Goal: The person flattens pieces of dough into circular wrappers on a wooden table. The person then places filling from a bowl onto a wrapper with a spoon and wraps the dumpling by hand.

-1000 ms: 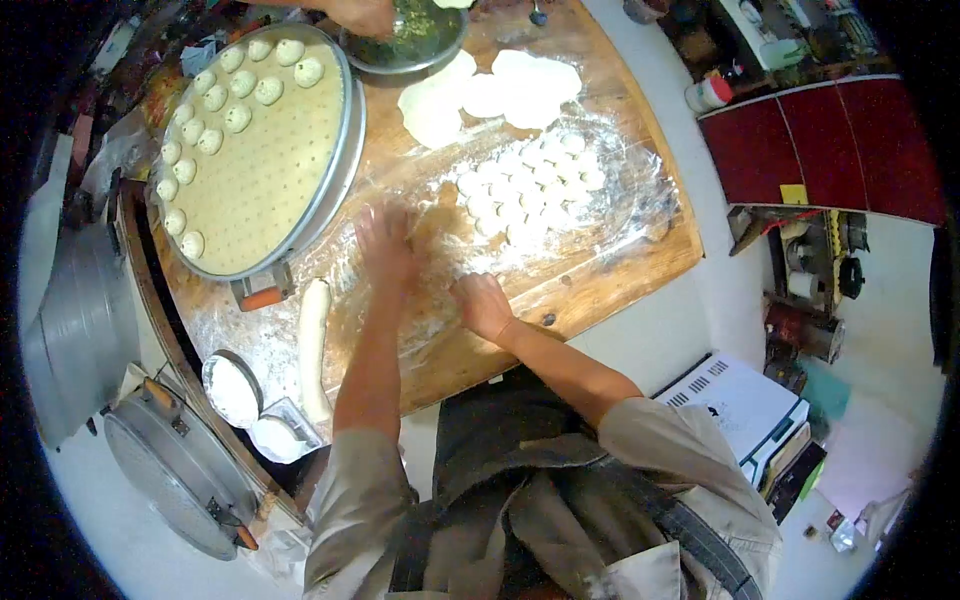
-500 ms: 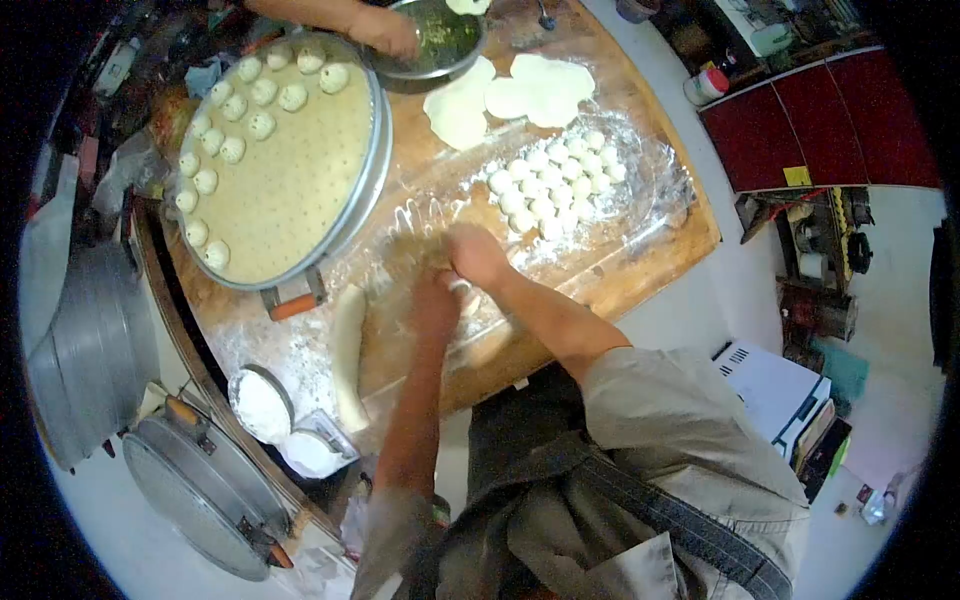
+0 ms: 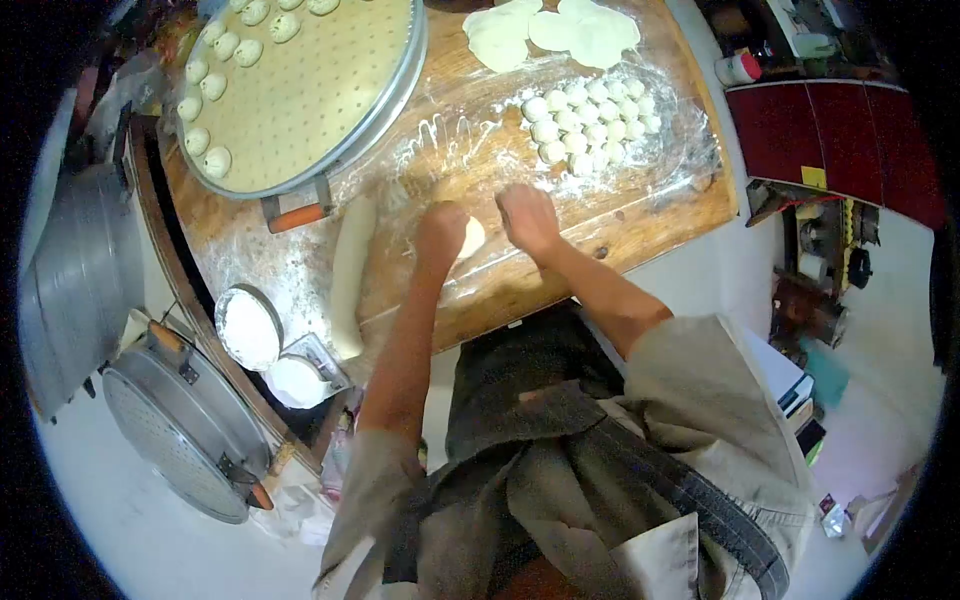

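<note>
Right of the dough roll [image 3: 350, 285], you seem to be flattening 1 dough piece [image 3: 473, 238]. Your left hand [image 3: 442, 232] curls against it; your right hand [image 3: 528, 217] curls farther right, any grip unclear. Next calls for even pressure.

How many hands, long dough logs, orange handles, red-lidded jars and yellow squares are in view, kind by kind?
Hands: 2
Long dough log: 1
Orange handles: 3
Red-lidded jar: 1
Yellow square: 1
Total: 8
</note>
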### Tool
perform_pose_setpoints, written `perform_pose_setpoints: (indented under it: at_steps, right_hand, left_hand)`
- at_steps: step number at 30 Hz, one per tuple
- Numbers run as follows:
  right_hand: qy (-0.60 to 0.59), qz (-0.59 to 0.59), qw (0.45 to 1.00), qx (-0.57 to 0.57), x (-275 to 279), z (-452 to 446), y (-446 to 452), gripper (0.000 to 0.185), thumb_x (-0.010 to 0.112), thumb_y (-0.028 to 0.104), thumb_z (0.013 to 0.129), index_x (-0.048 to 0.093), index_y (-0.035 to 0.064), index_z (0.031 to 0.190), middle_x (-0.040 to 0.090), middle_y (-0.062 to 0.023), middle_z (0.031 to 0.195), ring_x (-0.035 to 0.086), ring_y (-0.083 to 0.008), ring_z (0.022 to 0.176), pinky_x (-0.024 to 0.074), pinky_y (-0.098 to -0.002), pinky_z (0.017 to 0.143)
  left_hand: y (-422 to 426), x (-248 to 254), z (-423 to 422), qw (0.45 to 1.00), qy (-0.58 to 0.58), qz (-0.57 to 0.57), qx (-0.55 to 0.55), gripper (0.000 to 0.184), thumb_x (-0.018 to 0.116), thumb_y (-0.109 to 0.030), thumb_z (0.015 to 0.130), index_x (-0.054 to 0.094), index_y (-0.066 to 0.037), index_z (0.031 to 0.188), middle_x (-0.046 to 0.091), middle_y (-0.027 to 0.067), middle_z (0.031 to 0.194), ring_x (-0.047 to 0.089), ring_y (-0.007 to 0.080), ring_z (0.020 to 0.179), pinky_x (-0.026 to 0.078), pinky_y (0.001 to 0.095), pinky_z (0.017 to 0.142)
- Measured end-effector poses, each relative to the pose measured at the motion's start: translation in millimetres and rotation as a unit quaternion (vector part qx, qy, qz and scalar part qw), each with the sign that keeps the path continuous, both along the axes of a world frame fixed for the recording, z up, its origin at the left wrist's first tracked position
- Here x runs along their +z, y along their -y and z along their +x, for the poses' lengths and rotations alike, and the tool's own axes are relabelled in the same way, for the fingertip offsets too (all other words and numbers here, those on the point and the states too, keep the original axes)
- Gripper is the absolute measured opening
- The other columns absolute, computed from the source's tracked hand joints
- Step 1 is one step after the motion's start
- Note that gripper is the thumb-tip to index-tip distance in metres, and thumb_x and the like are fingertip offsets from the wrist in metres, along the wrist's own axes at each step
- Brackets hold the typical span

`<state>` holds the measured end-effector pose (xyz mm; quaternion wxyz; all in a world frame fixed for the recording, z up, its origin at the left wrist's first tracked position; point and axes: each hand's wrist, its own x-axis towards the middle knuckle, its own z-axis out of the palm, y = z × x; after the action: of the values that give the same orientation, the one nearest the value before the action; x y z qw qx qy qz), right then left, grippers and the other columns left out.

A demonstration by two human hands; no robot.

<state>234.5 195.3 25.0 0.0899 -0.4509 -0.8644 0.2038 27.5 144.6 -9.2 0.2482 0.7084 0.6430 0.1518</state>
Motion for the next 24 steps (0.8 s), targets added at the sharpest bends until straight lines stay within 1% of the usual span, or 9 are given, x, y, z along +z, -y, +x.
perform_pose_setpoints:
  at_steps: [2, 3, 7, 10, 12, 15, 18, 19, 24]
  right_hand:
    - [0.08, -0.077, 0.994, 0.013, 3.0, 10.1, 8.8, 0.007, 0.059, 0.008, 0.085, 0.062, 0.006, 0.091, 0.061, -0.0172, 0.089, 0.061, -0.038, 0.084, 0.0464, -0.0504, 0.076]
    - [0.052, -0.034, 0.998, -0.008, -3.1, 4.6, 2.7, 0.009, 0.057, 0.011, 0.086, 0.063, 0.0063, 0.091, 0.062, -0.0171, 0.088, 0.062, -0.0376, 0.086, 0.0477, -0.0517, 0.075]
    - [-0.047, 0.062, 0.99, -0.117, -30.7, -41.6, -36.2, 0.008, 0.058, 0.016, 0.087, 0.061, 0.0086, 0.088, 0.061, -0.0147, 0.086, 0.063, -0.0368, 0.089, 0.0492, -0.0499, 0.074]
    - [-0.041, 0.071, 0.989, -0.121, -23.5, -45.8, -49.7, 0.005, 0.059, 0.014, 0.086, 0.06, 0.0094, 0.088, 0.06, -0.0146, 0.086, 0.063, -0.0366, 0.09, 0.0489, -0.0492, 0.074]
    - [-0.048, 0.061, 0.991, -0.106, -19.4, -36.1, -33.3, 0.005, 0.059, 0.013, 0.086, 0.06, 0.0094, 0.089, 0.06, -0.015, 0.088, 0.063, -0.0366, 0.09, 0.0492, -0.0491, 0.075]
    - [0.015, 0.03, 0.999, -0.037, -19.8, 2.9, 11.5, 0.005, 0.059, 0.011, 0.086, 0.057, 0.0071, 0.089, 0.058, -0.016, 0.087, 0.059, -0.0382, 0.088, 0.0467, -0.0478, 0.076]
    - [0.016, 0.003, 0.998, -0.062, -13.8, -19.3, -10.5, 0.007, 0.061, 0.012, 0.085, 0.063, 0.0079, 0.091, 0.062, -0.0173, 0.09, 0.063, -0.0378, 0.09, 0.0501, -0.05, 0.079]
    - [-0.003, 0.029, 0.995, -0.094, -17.4, -36.5, -29.9, 0.008, 0.06, 0.011, 0.086, 0.065, 0.0076, 0.091, 0.063, -0.017, 0.089, 0.063, -0.0371, 0.09, 0.0488, -0.0503, 0.079]
    - [-0.04, 0.06, 0.989, -0.127, -23.8, -49.2, -37.9, 0.01, 0.059, 0.009, 0.087, 0.066, 0.0065, 0.093, 0.063, -0.0161, 0.088, 0.064, -0.0358, 0.091, 0.0469, -0.0512, 0.078]
  left_hand:
    - [11.7, -8.8, 4.0, 0.951, 0.203, -0.091, 0.214, 0.017, 0.067, -0.009, 0.083, 0.073, 0.001, 0.096, 0.072, 0.0196, 0.087, 0.07, 0.0386, 0.083, 0.057, 0.0466, 0.077]
    - [16.8, -8.2, 8.8, 0.936, 0.259, -0.093, 0.221, 0.022, 0.067, -0.007, 0.084, 0.073, 0.0, 0.104, 0.074, 0.0203, 0.094, 0.071, 0.0387, 0.088, 0.057, 0.0446, 0.082]
    - [-13.4, 26.9, 43.6, 0.977, 0.135, 0.049, 0.157, 0.028, 0.069, -0.008, 0.085, 0.075, -0.004, 0.112, 0.074, 0.0207, 0.103, 0.07, 0.0401, 0.102, 0.053, 0.0451, 0.094]
    - [-40.4, 3.1, 34.8, 0.977, 0.113, -0.085, 0.16, 0.023, 0.071, -0.013, 0.085, 0.077, -0.003, 0.105, 0.074, 0.0206, 0.102, 0.069, 0.0404, 0.099, 0.053, 0.0466, 0.092]
    - [-32.0, -6.7, 15.8, 0.974, 0.167, -0.014, 0.155, 0.021, 0.072, -0.015, 0.084, 0.077, -0.004, 0.101, 0.074, 0.0197, 0.1, 0.07, 0.0388, 0.096, 0.054, 0.0471, 0.09]
    - [-5.7, -17.8, -12.6, 0.932, 0.259, -0.151, 0.202, 0.021, 0.069, -0.013, 0.084, 0.078, -0.005, 0.102, 0.074, 0.0191, 0.102, 0.071, 0.0352, 0.101, 0.054, 0.0461, 0.09]
    - [12.2, -11.7, 10.4, 0.944, 0.246, -0.041, 0.214, 0.021, 0.068, -0.012, 0.084, 0.078, -0.006, 0.101, 0.074, 0.0202, 0.106, 0.071, 0.0361, 0.1, 0.054, 0.0456, 0.09]
    - [0.0, 22.9, 13.5, 0.95, 0.207, -0.093, 0.216, 0.021, 0.068, -0.012, 0.085, 0.078, -0.006, 0.103, 0.074, 0.0209, 0.106, 0.071, 0.0372, 0.1, 0.054, 0.0455, 0.09]
    - [-24.9, 7.5, 6.4, 0.966, 0.2, -0.066, 0.149, 0.022, 0.071, -0.018, 0.086, 0.077, -0.005, 0.104, 0.074, 0.0203, 0.096, 0.071, 0.0377, 0.093, 0.054, 0.044, 0.087]
